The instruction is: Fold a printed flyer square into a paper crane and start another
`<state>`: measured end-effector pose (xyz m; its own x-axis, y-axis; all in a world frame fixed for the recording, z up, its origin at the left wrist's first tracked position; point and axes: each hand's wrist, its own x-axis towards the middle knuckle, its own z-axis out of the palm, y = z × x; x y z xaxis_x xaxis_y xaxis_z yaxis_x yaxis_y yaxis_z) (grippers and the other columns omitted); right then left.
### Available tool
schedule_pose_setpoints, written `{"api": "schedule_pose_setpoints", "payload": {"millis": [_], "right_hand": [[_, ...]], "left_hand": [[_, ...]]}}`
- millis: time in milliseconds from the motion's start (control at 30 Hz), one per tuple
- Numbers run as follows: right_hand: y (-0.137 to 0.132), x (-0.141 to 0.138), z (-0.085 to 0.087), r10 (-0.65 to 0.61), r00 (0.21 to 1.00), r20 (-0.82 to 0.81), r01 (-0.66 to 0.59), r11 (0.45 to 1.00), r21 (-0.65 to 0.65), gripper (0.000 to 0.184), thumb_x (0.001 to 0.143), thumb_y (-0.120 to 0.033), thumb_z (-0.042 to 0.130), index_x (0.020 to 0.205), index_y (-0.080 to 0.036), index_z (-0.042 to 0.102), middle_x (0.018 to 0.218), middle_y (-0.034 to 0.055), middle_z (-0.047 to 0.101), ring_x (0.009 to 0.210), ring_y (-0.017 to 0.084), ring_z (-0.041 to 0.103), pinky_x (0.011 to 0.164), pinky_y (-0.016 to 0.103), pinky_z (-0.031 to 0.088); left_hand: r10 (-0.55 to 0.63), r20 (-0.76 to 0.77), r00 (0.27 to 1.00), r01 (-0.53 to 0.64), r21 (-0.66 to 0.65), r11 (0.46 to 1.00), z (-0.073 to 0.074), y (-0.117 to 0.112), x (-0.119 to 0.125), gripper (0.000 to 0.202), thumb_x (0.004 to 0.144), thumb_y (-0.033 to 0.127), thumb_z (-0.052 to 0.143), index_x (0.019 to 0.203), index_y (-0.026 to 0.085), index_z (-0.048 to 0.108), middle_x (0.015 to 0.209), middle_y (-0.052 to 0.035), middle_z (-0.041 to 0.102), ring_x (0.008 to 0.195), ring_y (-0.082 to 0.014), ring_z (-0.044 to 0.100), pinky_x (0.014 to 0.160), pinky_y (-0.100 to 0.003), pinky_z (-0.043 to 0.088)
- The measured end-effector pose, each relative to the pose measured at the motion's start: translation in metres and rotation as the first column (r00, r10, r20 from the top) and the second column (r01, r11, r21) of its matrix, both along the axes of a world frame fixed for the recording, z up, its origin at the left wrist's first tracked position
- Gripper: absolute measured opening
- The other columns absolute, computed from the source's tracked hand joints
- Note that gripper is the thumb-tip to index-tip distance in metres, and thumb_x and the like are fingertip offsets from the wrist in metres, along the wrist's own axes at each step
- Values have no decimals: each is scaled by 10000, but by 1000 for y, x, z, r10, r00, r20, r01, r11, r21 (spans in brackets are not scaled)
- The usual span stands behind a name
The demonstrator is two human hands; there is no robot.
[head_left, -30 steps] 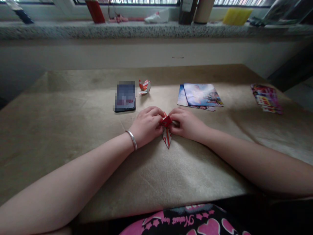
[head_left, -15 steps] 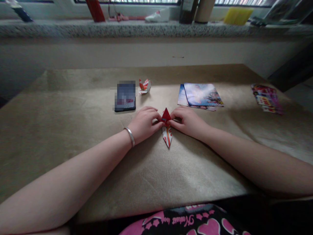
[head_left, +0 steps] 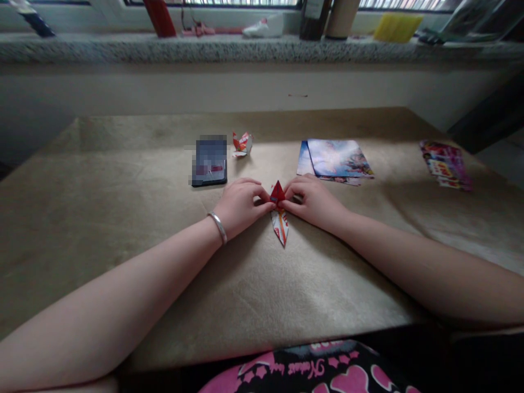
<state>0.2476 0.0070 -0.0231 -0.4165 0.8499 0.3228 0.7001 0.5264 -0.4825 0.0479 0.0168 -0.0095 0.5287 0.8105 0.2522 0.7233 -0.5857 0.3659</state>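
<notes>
Between my two hands is a piece of folded paper, with a red triangular point at the far end and a white, orange-striped point towards me. My left hand, below a silver bangle, pinches its left edge between thumb and fingers. From the other side my right hand pinches the right edge, close to the middle fold. The fingertips hide part of the creases. Beyond my left hand stands a small folded paper piece in red and white, touched by neither hand.
A phone-like dark device, partly pixelated, lies beyond my left hand. Glossy picture sheets overlap beyond my right hand, and colourful cards lie at the far right. Behind the table, a stone sill holds bottles and a yellow block.
Both hands keep their pinch on the folded paper. My right fingers have shifted slightly, and the paper's near tip has moved a little to the right.
</notes>
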Motion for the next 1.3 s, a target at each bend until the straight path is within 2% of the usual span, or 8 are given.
{"api": "schedule_pose_setpoints", "payload": {"millis": [100,200,300,400,767,967,1133,1300], "right_hand": [[-1,-1,1,-1,1000,13,1,1000,-8,155,789,-296,656,676,-196,624,856,52,681,857,206,549,806,369,401],[-2,-2,3,-1,1000,17,1,1000,-14,149,788,-275,658,671,-189,623,854,63,676,850,205,550,804,368,405],[-3,-3,4,-10,1000,25,11,1000,-19,148,782,-271,661,663,-194,617,852,57,677,848,207,551,796,364,410],[-2,-2,3,-14,999,35,15,1000,-19,157,786,-298,659,673,-200,611,849,51,676,853,209,553,800,361,409],[-2,-2,2,-41,997,69,40,999,8,155,779,-324,665,708,-198,609,806,48,637,823,201,533,761,333,389],[-3,-1,3,-90,995,44,88,995,41,179,753,-333,693,792,-182,605,778,46,617,750,191,523,664,310,390],[-1,2,1,33,997,67,-37,997,66,125,814,-336,647,828,-214,670,891,48,682,876,201,563,796,341,414],[-1,3,1,83,995,56,-89,990,112,181,830,-378,629,865,-217,705,916,44,715,914,201,584,862,359,422]], "left_hand": [[-52,16,998,52,30,998,0,-1,-6,153,797,308,642,748,164,655,802,-23,681,847,-181,634,777,-310,496],[-134,12,991,134,20,991,1,0,-17,146,827,286,599,902,167,636,818,-7,683,747,-140,634,659,-239,491],[-400,2,917,400,9,917,0,6,-26,226,888,248,516,1078,194,627,1003,-36,691,880,-133,646,772,-241,512],[-473,1,881,472,56,880,-1,10,-30,256,915,243,484,1117,198,635,1122,-62,672,972,-136,645,864,-261,513],[-436,-57,898,440,131,888,-3,5,-26,271,939,261,456,1113,216,659,1078,-63,679,915,-125,646,792,-239,520],[-398,-88,913,408,195,892,-5,4,-23,267,937,279,460,1083,230,678,1010,-66,660,833,-119,626,724,-229,507],[-394,-101,913,407,230,884,-4,4,-22,258,926,256,472,1070,224,683,1046,-70,653,853,-131,624,731,-240,507],[-378,-99,921,390,202,898,-4,2,-20,238,919,256,496,1047,198,688,1035,-63,685,865,-156,647,745,-269,521]]}}
